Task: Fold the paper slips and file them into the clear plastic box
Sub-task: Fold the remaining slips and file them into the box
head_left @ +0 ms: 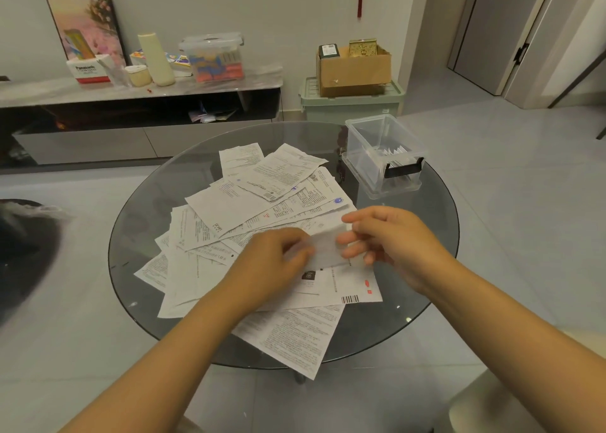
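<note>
Head view, looking down on a round glass table (157, 203). 2 bare hands work over a loose heap of printed paper slips (262, 200) spread across most of the tabletop.

Left hand (272, 262): fingers curled together, pinching the left end of 1 small white slip (326, 247), which is blurred. Right hand (390, 239): fingers (352, 250) slightly spread, tips pressed on the slip's right end, thumb above. Slip held just over the pile, between the hands.

Step in hand, as I judge it: folding. The slip looks partly doubled over, but the blur hides whether a crease is set.

Clear plastic box (383, 157) stands open at the table's far right edge, well apart from the hands, black latch facing the person. A few folded slips (395, 152) already stand inside; most of the box is empty. Heap is large, so the task looks early.

Next move likely calls for pressing the fold flat, then 1 hand carrying the slip forward and right to the box and slotting it upright beside those already filed. Thin paper; a light pinch should do.
</note>
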Tool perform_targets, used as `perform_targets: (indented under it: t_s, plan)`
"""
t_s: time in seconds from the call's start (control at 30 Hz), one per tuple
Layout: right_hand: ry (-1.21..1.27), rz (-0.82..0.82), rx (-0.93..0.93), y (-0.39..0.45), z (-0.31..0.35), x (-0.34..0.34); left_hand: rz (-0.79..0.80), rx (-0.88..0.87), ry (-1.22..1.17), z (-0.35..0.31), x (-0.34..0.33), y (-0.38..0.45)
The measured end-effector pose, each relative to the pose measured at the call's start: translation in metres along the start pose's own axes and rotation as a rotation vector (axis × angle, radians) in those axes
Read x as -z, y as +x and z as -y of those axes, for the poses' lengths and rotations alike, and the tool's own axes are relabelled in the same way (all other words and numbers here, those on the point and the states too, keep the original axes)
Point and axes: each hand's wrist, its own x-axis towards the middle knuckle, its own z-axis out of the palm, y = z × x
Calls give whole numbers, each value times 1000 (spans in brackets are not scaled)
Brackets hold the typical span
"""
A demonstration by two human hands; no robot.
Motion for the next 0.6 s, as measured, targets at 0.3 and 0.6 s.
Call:
perform_targets:
  t_s: [0.3, 0.6]
  plan:
    - [-846, 99, 320, 6, -21, -12, -47, 139, 37, 9, -6, 6]
    - [-1145, 147, 392, 9, -25, -14, 161, -75, 392, 21, 5, 3]
